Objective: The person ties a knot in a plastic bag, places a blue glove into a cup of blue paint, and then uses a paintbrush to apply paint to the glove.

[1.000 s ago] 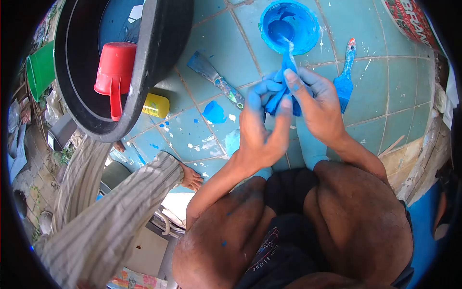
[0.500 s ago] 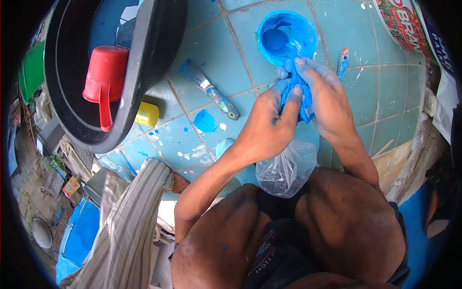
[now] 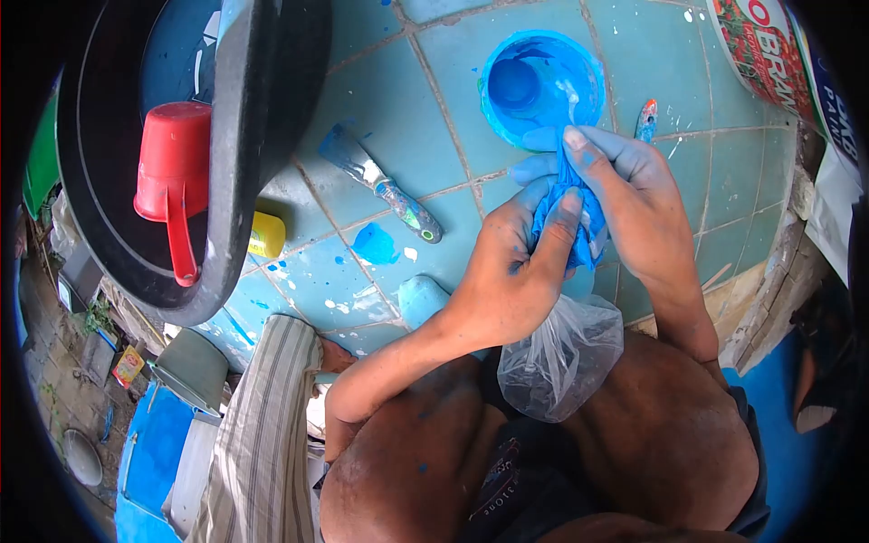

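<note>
Between my hands is a clear plastic bag (image 3: 561, 362), its bunched upper part smeared with blue paint and its lower end hanging over my lap. My left hand (image 3: 520, 262) is closed on the bunched part, thumb on top. Higher up, my right hand (image 3: 629, 190) pinches the bag's narrow top. Blue paint coats the fingers of both hands. Just beyond the fingertips stands a blue tub (image 3: 584, 109) with wet blue paint inside. A paint-smeared putty knife (image 3: 385, 188) lies on the tiles to the left.
A black basin (image 3: 237, 118) holds water, with a red dipper (image 3: 176, 154) at its rim. Beside it is a yellow container (image 3: 267, 235). A brush handle (image 3: 646, 120) lies right of the tub. A labelled paint bucket (image 3: 760, 59) stands far right. Another person's striped trouser leg (image 3: 272, 407) is at left.
My hands and the bag have come slightly toward my body, away from the tub. The fingers of my left hand have spread a little. The view has shifted slightly.
</note>
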Demonstrator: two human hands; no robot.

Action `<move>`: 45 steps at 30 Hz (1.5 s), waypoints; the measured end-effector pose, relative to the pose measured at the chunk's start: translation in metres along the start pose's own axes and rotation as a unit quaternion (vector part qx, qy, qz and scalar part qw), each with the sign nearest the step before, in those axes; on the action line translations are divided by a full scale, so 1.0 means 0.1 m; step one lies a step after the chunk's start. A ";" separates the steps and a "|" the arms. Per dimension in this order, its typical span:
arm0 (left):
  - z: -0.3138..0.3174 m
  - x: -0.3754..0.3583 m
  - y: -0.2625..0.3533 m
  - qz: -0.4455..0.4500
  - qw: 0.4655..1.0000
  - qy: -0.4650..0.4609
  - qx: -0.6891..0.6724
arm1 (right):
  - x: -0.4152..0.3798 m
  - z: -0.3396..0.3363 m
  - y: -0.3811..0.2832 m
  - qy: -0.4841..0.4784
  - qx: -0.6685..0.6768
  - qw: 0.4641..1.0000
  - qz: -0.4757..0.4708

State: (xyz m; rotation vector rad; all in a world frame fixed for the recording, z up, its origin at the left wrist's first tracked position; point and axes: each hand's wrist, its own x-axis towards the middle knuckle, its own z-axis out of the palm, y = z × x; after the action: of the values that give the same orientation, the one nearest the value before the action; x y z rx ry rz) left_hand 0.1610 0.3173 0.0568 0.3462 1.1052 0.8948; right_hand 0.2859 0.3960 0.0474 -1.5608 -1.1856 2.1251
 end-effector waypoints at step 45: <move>-0.14 0.14 -0.03 0.054 0.996 -0.051 0.040 | -0.05 0.08 0.00 0.075 0.134 0.986 0.071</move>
State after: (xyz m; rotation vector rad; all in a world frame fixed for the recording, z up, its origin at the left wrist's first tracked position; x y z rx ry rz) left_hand 0.1524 0.3235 0.0403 0.5168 1.0377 0.9198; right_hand 0.2808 0.3889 0.0513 -1.6857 -0.7259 2.1036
